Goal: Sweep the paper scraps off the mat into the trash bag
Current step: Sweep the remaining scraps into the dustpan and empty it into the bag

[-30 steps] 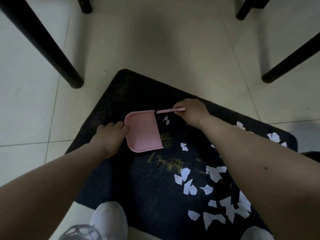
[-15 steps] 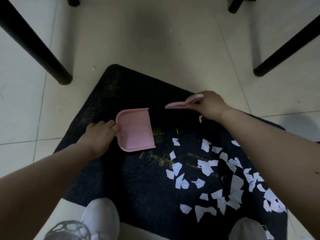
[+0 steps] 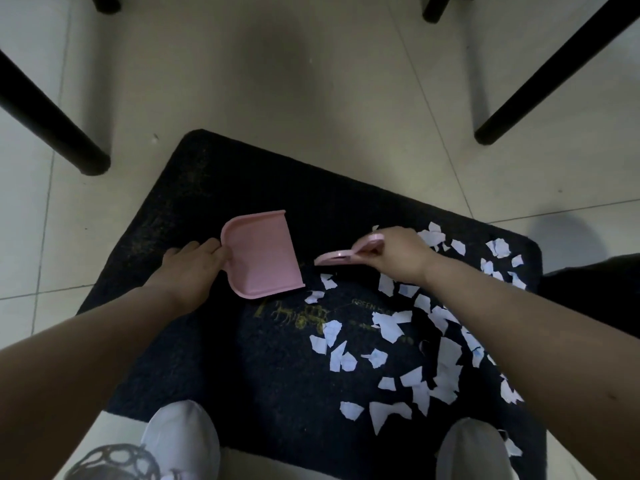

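Pink dustpan [image 3: 263, 254] in left hand [image 3: 194, 271] holds no scraps [image 3: 391, 327].

Both bare arms reach forward and down, hands low and apart.
Left hand [image 3: 194, 268]: palm down, fingers curled closed at the back edge of the pink dustpan [image 3: 261, 254], forearm running in from lower left. Right hand [image 3: 398, 258]: knuckles up, fingers pinched shut round the handle of the pink brush [image 3: 341, 256], wrist bent slightly, forearm crossing from lower right.
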Demonstrator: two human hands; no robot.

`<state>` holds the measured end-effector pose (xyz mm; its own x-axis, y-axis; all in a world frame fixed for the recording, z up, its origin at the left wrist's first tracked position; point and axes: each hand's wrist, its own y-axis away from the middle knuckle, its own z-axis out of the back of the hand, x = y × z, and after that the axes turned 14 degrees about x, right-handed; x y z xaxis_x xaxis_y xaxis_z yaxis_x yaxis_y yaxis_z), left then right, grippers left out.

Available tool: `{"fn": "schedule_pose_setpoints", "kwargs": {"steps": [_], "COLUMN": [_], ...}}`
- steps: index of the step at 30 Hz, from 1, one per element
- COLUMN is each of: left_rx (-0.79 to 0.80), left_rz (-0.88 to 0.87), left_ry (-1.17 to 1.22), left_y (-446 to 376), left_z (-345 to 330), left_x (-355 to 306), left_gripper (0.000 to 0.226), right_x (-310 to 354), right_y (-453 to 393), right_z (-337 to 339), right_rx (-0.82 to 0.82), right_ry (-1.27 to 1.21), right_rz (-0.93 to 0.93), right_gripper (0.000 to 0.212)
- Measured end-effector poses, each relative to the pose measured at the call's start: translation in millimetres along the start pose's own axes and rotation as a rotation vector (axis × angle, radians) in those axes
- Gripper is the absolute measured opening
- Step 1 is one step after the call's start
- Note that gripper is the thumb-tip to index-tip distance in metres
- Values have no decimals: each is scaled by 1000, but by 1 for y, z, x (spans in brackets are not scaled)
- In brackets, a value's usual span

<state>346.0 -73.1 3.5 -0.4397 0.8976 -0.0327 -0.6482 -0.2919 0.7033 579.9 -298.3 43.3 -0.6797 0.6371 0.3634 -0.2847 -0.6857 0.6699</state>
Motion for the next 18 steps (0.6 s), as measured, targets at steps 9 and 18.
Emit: {"fn": "schedule_pose_setpoints", "kwargs": {"steps": [9, 18], "left_rx": [30, 23], "left_rz": [101, 157], "left_ry": [-48, -130], "left_y": [-9, -10], "left_z": [4, 7], "left_x": [-14, -29], "left_gripper": [55, 58], "right_x": [-24, -32], "right_y": [-4, 6], "right_z": [35, -4], "right_rx": [-282, -49], "right_ry": [-74, 31], "right_rz": [-286, -238], "right_gripper": [34, 47]}}
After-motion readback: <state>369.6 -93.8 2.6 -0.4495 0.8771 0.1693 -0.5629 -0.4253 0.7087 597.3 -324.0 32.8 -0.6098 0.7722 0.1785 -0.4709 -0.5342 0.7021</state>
